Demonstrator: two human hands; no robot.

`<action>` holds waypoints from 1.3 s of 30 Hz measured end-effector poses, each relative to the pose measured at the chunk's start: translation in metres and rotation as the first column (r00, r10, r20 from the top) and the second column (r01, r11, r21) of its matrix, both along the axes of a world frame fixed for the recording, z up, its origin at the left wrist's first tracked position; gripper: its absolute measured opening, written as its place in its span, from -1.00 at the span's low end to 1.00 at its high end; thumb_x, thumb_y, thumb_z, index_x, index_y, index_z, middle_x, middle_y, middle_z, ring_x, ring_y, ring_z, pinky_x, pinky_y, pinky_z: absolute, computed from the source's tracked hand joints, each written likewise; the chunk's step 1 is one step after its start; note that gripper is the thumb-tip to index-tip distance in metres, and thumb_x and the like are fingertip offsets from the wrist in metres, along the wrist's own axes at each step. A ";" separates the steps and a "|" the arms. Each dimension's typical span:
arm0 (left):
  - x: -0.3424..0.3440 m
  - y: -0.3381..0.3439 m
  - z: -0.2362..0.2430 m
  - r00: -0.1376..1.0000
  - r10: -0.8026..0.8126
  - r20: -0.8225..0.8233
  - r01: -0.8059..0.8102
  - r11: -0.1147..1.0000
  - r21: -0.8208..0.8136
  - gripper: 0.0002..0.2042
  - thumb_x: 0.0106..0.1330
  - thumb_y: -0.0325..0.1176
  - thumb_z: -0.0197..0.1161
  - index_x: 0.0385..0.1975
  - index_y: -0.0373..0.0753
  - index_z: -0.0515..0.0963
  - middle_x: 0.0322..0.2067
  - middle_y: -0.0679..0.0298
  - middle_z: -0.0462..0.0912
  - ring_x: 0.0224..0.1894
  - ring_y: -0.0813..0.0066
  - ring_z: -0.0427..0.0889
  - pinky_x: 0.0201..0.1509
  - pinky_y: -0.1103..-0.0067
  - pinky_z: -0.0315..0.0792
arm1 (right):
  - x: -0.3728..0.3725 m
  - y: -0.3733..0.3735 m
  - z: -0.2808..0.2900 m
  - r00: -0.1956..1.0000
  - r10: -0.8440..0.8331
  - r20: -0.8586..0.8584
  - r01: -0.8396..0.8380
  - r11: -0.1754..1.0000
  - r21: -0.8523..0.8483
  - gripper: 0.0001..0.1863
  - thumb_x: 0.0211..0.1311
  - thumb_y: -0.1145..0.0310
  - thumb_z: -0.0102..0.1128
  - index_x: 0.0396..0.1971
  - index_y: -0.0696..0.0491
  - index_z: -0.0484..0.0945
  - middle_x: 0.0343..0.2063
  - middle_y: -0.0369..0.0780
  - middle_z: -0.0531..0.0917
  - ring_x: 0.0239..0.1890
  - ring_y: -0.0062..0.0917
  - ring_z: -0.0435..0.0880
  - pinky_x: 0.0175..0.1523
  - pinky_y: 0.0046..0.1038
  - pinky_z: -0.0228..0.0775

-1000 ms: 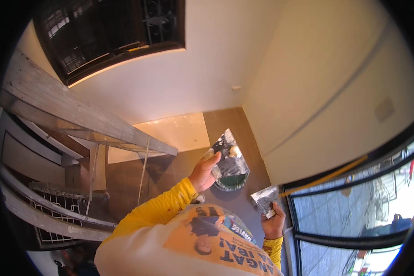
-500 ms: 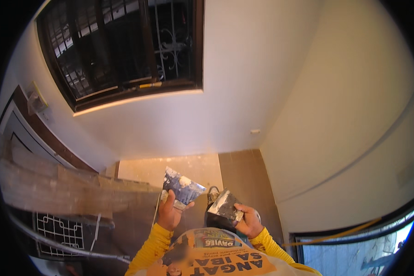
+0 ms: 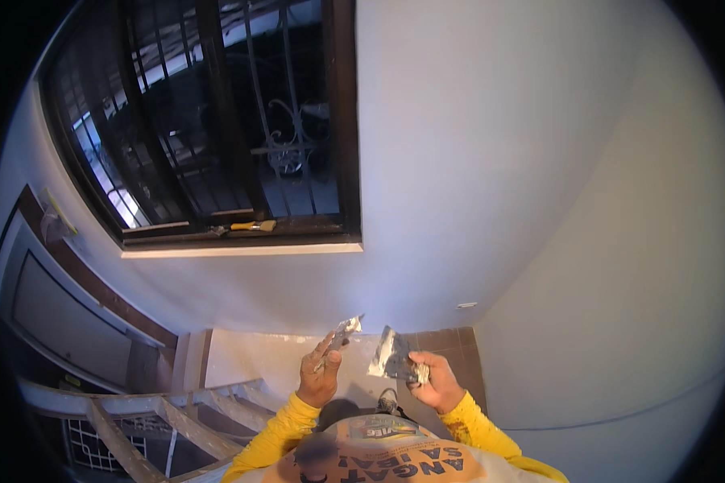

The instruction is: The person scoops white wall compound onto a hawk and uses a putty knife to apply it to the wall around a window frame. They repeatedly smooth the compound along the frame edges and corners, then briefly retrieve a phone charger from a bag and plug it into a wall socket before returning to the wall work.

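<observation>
My left hand (image 3: 320,377) is closed on a putty-smeared broad putty knife (image 3: 347,328), seen nearly edge-on and pointing up and away to the right. To its right, a second broad putty knife (image 3: 393,354) is gripped by my right hand (image 3: 441,385), thumb on its near side. Pale putty coats the left edge of this dark blade and more sits by the handle end, which my fingers mostly hide. The two blades are close together in front of my chest but apart from each other.
A paintbrush (image 3: 254,226) with a yellow handle lies on the sill of the dark-framed, grilled window (image 3: 346,185). The wooden ladder (image 3: 169,419) stands close at my left. A pale wall (image 3: 475,177) rises ahead, with a small outlet plate (image 3: 466,305) low down. A door (image 3: 64,314) is at far left.
The view has tilted up, so window and floor sit lower. The left putty knife has turned from broad face to nearly edge-on; the right one has swung more upright. Both stay held.
</observation>
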State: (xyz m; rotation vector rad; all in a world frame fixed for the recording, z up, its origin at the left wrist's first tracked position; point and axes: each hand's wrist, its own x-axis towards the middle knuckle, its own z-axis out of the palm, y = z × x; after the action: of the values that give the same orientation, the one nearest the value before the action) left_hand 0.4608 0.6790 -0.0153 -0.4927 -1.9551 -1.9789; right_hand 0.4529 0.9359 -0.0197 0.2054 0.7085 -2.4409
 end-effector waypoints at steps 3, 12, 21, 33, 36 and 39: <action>0.007 -0.011 0.011 0.974 0.013 -0.226 -0.040 0.992 -0.116 -0.60 0.53 -0.36 0.15 0.28 -0.41 0.44 0.25 -0.07 0.55 0.33 0.05 0.52 0.37 0.33 0.42 | 0.001 -0.010 0.018 0.994 -0.062 0.089 0.056 0.996 0.067 -0.89 0.37 0.38 0.19 -0.35 0.08 0.57 -0.49 -0.29 0.66 -0.55 -0.55 0.66 -0.44 -0.57 0.54; 0.001 -0.031 0.036 0.831 -0.230 -0.506 0.016 0.920 -0.391 -0.47 0.23 -0.62 0.29 0.26 -0.23 0.52 0.23 0.02 0.59 0.36 -0.11 0.46 0.36 0.20 0.46 | 0.016 -0.035 0.032 0.998 0.046 -0.034 -0.040 0.985 0.168 -0.86 0.36 0.42 0.13 -0.23 0.16 0.61 -0.32 -0.19 0.73 -0.32 -0.49 0.75 -0.23 -0.51 0.62; -0.054 -0.103 0.127 0.707 -0.561 -0.430 0.179 0.730 -0.659 -0.48 0.10 -0.42 0.52 0.14 -0.06 0.64 0.18 0.21 0.66 0.34 0.03 0.52 0.33 0.23 0.49 | 0.031 -0.087 0.071 0.911 -0.263 -0.317 0.317 0.939 0.132 -0.77 0.27 0.57 0.29 -0.09 0.13 0.57 -0.20 -0.29 0.66 -0.11 -0.68 0.61 0.07 -0.53 0.46; -0.027 -0.196 0.213 0.799 -0.507 0.322 0.601 0.661 -0.449 -0.76 0.46 -0.38 0.18 -0.01 -0.38 0.62 -0.09 0.03 0.73 0.03 0.13 0.70 0.16 0.43 0.55 | 0.157 -0.180 0.232 0.689 -0.513 -0.512 0.700 0.656 0.284 -0.57 0.44 0.39 0.13 0.24 0.22 0.48 0.09 -0.02 0.65 0.08 -0.27 0.69 0.25 -0.26 0.52; -0.022 -0.179 0.224 0.833 -0.513 -0.205 0.317 0.748 -0.583 -0.65 0.58 -0.23 0.01 0.09 -0.35 0.59 0.01 0.07 0.67 0.04 0.29 0.68 0.14 0.41 0.53 | 0.150 -0.186 0.263 0.425 0.065 -0.903 0.884 0.185 0.429 -0.58 0.42 0.40 0.19 0.25 0.06 0.54 0.08 -0.04 0.64 0.11 -0.22 0.63 0.30 -0.23 0.42; -0.018 -0.143 0.221 0.340 -0.839 0.426 0.523 0.545 0.656 -0.60 0.59 -0.29 -0.02 0.33 -0.30 0.35 0.21 0.11 0.54 0.21 0.30 0.57 0.31 0.37 0.46 | 0.131 -0.182 0.276 0.191 0.483 -0.855 0.951 0.123 0.282 -0.54 0.35 0.43 0.22 0.26 -0.07 0.57 0.13 -0.04 0.59 0.17 -0.16 0.56 0.37 -0.12 0.32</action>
State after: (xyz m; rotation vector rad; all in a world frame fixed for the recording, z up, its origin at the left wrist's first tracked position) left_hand 0.4427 0.5356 0.2058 -0.5768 -1.6566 -3.5490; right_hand 0.5843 0.7538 0.2567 -0.9958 3.2770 -1.5031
